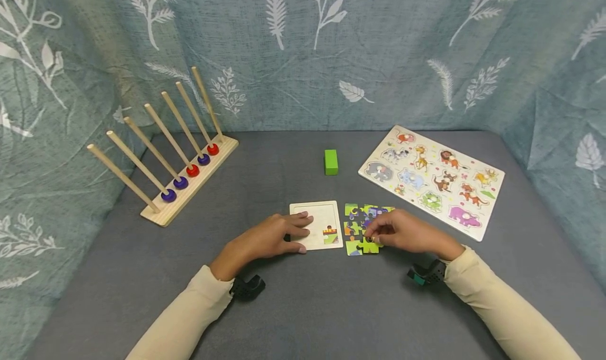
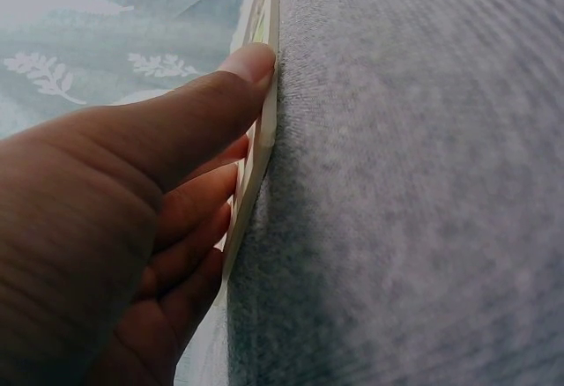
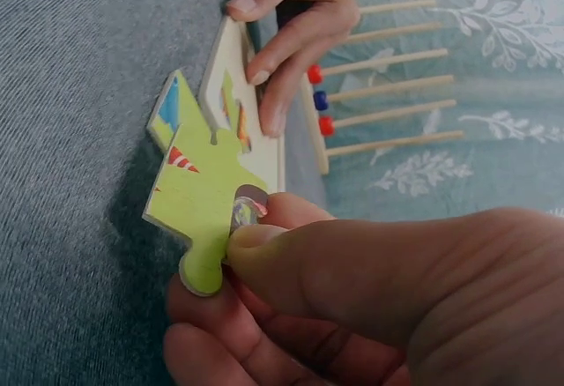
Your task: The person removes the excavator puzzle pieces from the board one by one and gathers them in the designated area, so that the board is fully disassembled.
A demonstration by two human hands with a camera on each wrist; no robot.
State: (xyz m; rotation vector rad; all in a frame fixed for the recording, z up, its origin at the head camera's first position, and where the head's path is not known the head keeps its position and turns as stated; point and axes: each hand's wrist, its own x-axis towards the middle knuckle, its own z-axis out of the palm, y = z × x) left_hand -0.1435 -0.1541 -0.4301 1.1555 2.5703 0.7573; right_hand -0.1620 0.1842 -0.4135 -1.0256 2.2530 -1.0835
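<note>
My left hand [image 1: 274, 237] rests on a small wooden puzzle tray [image 1: 324, 210], its fingers spread over the left part. In the left wrist view the thumb [image 2: 248, 64] lies along the tray's edge. Inside the tray's lower right corner sits one fitted jigsaw piece [image 1: 330, 239]. My right hand [image 1: 404, 231] pinches a green puzzle piece [image 3: 198, 183] with a red-and-white striped mark between thumb and fingers. That piece is tilted up in the right wrist view. Other colourful puzzle pieces [image 1: 351, 228] lie right of the tray, partly hidden by the right hand.
A green block [image 1: 331, 162] stands behind the tray. At the left is a wooden peg rack [image 1: 175, 207] with tall rods and several red and blue rings. An animal peg-puzzle board [image 1: 431, 183] lies at the back right. A patterned curtain [image 1: 293, 86] hangs behind the grey table.
</note>
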